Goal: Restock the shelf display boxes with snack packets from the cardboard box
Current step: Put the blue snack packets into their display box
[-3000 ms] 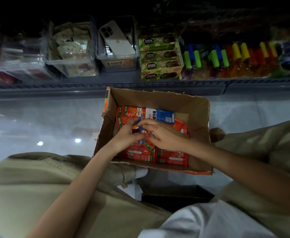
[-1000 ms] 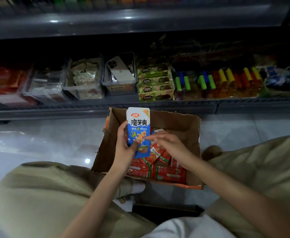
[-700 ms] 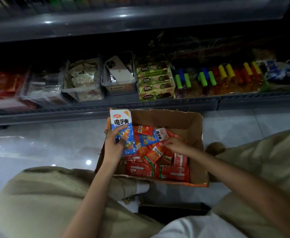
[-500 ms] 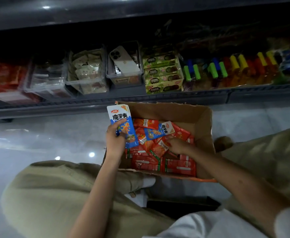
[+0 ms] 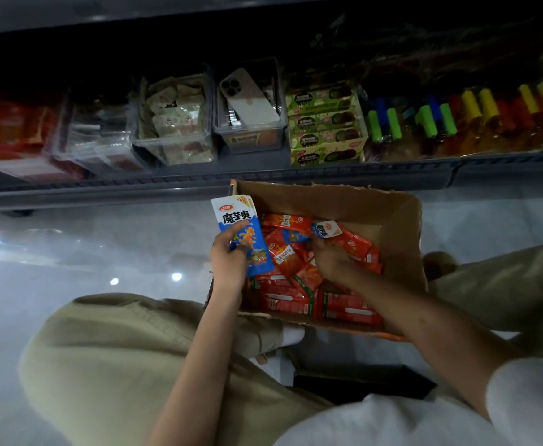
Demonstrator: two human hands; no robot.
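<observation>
Left hand [image 5: 228,255] grips a stack of blue snack packets [image 5: 238,226], thumb across the top one, held upright over the left rim of the cardboard box [image 5: 392,226]. Right hand [image 5: 331,259] is down inside the box, fingers curled among the loose packets, fingertips at the near end of a small blue packet [image 5: 325,228]; I can't tell whether it is actually pinched. Red packets [image 5: 347,309] cover the box floor, flat rows on the near side and a jumble further in.

The box's torn far wall sits just short of the shelf lip [image 5: 199,185], and its right wall is close beside the person's right knee [image 5: 505,284]. The left knee [image 5: 119,365] is at the near left corner. Open floor lies left of the box.

On the shelf, from left: a clear bin [image 5: 103,146], a clear bin of pale packets [image 5: 173,146], then a clear bin [image 5: 251,136] with a phone [image 5: 247,98] leaning across its top, then stacked green display boxes [image 5: 325,123], then bottles with coloured caps [image 5: 456,123].

The floor [image 5: 87,246] is pale, glossy tile catching ceiling lights, and the shelf bay is dim. A flat black object [image 5: 360,384] lies on the floor near the person.
</observation>
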